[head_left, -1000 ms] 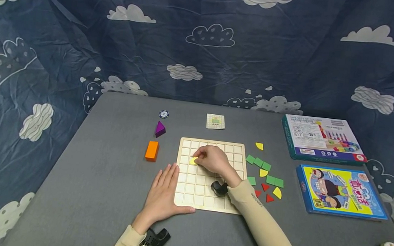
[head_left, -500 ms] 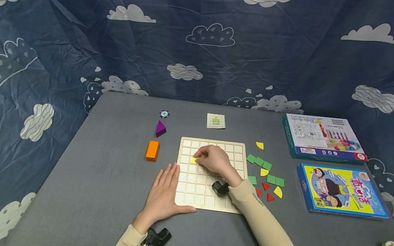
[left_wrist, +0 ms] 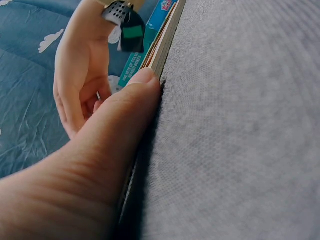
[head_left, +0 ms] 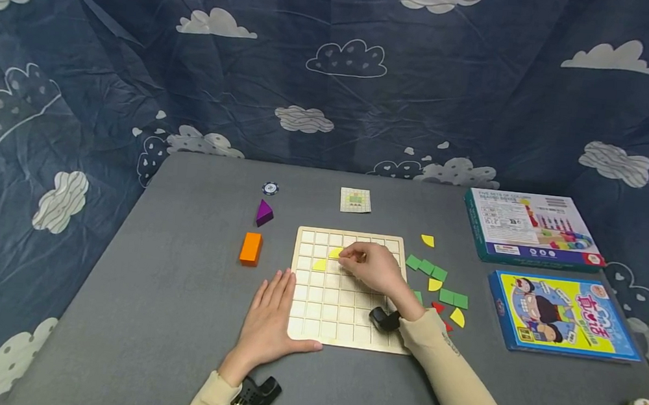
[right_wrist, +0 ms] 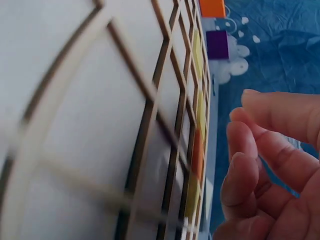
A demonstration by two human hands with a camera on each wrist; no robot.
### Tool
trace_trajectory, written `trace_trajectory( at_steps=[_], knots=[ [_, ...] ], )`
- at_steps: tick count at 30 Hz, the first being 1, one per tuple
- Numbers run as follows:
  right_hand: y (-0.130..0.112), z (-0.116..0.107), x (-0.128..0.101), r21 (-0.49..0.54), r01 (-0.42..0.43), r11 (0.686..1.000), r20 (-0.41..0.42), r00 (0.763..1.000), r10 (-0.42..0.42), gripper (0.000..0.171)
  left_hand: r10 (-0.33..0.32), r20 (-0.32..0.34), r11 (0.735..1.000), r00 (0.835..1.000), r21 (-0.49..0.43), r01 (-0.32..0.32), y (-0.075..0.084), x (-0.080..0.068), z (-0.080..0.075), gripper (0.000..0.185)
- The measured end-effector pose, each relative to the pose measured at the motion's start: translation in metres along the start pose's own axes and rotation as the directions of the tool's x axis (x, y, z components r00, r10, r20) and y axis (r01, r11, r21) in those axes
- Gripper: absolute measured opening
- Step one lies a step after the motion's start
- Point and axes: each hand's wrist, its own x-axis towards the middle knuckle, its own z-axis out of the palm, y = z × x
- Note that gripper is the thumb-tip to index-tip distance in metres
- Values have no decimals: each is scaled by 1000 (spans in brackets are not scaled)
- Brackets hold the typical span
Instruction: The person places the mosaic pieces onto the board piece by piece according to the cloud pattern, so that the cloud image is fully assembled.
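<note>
A pale wooden grid board (head_left: 314,309) lies flat on the grey table. My left hand (head_left: 269,321) is spread at its lower left corner, fingers along the left edge and thumb by the near edge; in the left wrist view the thumb (left_wrist: 120,115) touches the board's side. Over the board's upper half is my right hand (head_left: 373,267), loosely bent, with nothing between its fingertips in the right wrist view. Two yellow pieces show left of it, a lower yellow piece (head_left: 319,264) and an upper one (head_left: 334,253). An orange-red piece (right_wrist: 197,155) also sits in the grid, hidden from the head view.
Right of the board lie several green squares (head_left: 453,298), yellow quarter-circles (head_left: 457,317) and red triangles (head_left: 437,307). A pattern card (head_left: 355,200) is behind it. Leftward are an orange block (head_left: 250,249), a purple prism (head_left: 264,213) and a poker chip (head_left: 270,188). Two boxes (head_left: 562,315) lie at right.
My right hand has let go of the lower yellow piece and moved right and slightly up off it, uncovering the upper yellow piece. The left hand has stayed still.
</note>
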Motion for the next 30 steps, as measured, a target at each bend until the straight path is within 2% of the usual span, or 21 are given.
trace_trajectory(
  at_steps=[8, 14, 18, 23, 30],
  knots=[
    [23, -26, -12, 50, -6, 999, -121, 993, 12, 11, -7, 17, 1000, 1000, -7, 7, 0, 1, 1, 130],
    [45, -47, -20, 44, -49, 998, -221, 974, 58, 16, -5, 12, 1000, 1000, -10, 5, 0, 0, 0, 130],
    [58, -59, -25, 28, -85, 996, -259, 962, 89, 20, 0, 3, 1000, 1000, -12, 1, 0, 0, 0, 130],
    [73, -69, -30, -9, -125, 992, -254, 960, 118, 21, 1, 1, 1000, 1000, -18, -1, -1, 0, 1, 130],
    [85, -76, -35, 5, -148, 989, -177, 973, 146, 24, 2, -1, 1000, 1000, -23, -2, -1, 0, 2, 130]
  ],
)
